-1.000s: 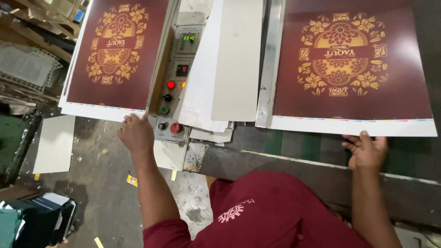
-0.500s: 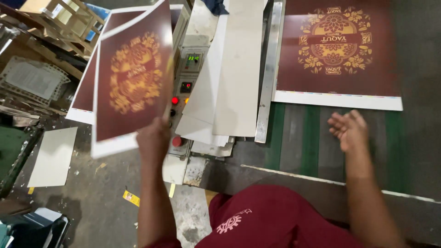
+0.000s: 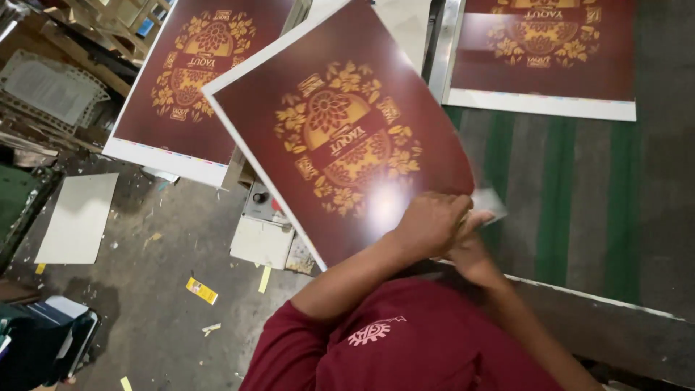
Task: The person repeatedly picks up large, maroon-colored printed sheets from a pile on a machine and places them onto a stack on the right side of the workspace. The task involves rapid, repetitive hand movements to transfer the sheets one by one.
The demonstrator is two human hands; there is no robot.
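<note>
I hold a glossy maroon printed sheet (image 3: 340,137) with a gold floral design, tilted in the air above the control panel. My left hand (image 3: 428,226) grips its near right corner from on top. My right hand (image 3: 474,253) lies just under the left, pinching the same corner from below; it is partly hidden. A stack of like sheets (image 3: 192,87) sits at the left. Another such sheet (image 3: 550,58) lies on the green-striped machine table (image 3: 557,188) at the upper right.
A grey control box (image 3: 262,217) with a red button shows below the lifted sheet. The concrete floor holds a pale board (image 3: 76,217), paper scraps and a yellow slip (image 3: 201,291). Wooden pallets and card stacks (image 3: 51,87) stand at the far left.
The sheet my left hand lifted off the left stack has swung right across the panel. My right hand left the table and joined the left at the sheet's corner.
</note>
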